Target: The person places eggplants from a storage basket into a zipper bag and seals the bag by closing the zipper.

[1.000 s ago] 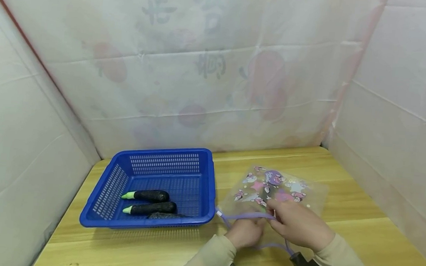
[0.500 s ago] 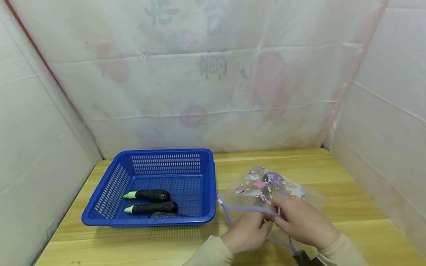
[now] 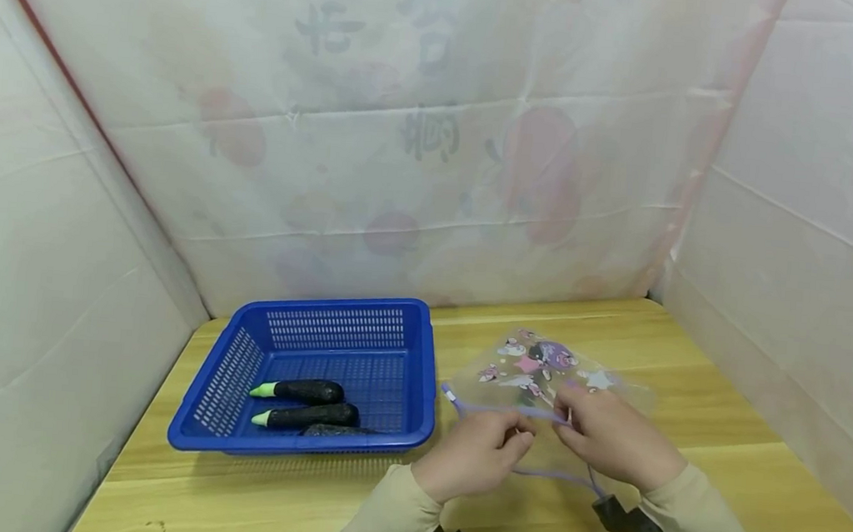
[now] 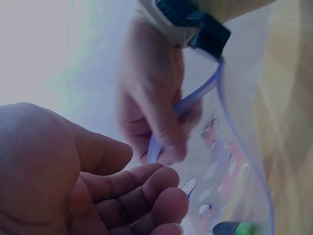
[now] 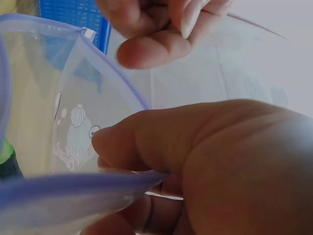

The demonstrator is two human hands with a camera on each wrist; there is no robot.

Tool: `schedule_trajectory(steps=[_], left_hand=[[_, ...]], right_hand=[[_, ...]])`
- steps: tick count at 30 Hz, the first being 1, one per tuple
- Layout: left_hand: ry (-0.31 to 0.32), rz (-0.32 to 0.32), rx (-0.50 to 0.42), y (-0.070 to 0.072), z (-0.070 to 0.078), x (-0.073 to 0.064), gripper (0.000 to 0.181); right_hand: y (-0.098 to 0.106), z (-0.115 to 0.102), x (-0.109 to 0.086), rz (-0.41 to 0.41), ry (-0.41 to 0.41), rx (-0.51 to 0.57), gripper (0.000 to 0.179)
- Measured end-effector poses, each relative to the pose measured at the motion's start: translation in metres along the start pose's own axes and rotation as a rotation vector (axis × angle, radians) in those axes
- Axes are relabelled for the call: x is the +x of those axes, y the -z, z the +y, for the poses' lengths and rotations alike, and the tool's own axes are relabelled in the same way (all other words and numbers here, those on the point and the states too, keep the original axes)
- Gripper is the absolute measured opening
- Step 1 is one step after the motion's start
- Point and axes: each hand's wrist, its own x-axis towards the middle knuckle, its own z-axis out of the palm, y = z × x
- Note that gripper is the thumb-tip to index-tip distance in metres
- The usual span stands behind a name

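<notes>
A clear zip bag with purple edging and cartoon prints lies at the right of the table, its mouth spread apart. My right hand pinches the purple zip edge between thumb and fingers. Beside it, my left hand has loosely bent fingers and nothing in them. Through the film in the left wrist view shows a dark eggplant with a green end. The white-marked zip slider sits at the mouth's left corner.
Left of the bag stands a blue plastic basket. Inside lie two dark eggplants with light green ends and another dark one, partly hidden by the front rim. Pale cloth walls enclose the wooden table.
My left hand has come up out of the bag's mouth and moved left, away from my right hand. My right hand keeps its pinch on the edge, shifting slightly right.
</notes>
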Motion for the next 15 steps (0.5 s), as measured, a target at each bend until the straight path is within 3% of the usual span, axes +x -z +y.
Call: schedule_trajectory(steps=[9, 15], left_hand=[[0.016, 0.082, -0.029, 0.014, -0.003, -0.002, 0.020], [0.061, 0.150, -0.033, 0.023, -0.003, -0.005, 0.024]], right_hand=[[-0.002, 0.004, 0.002, 0.023, -0.065, 0.009, 0.020], [-0.003, 0.006, 0.005, 0.056, -0.060, -0.023, 0.021]])
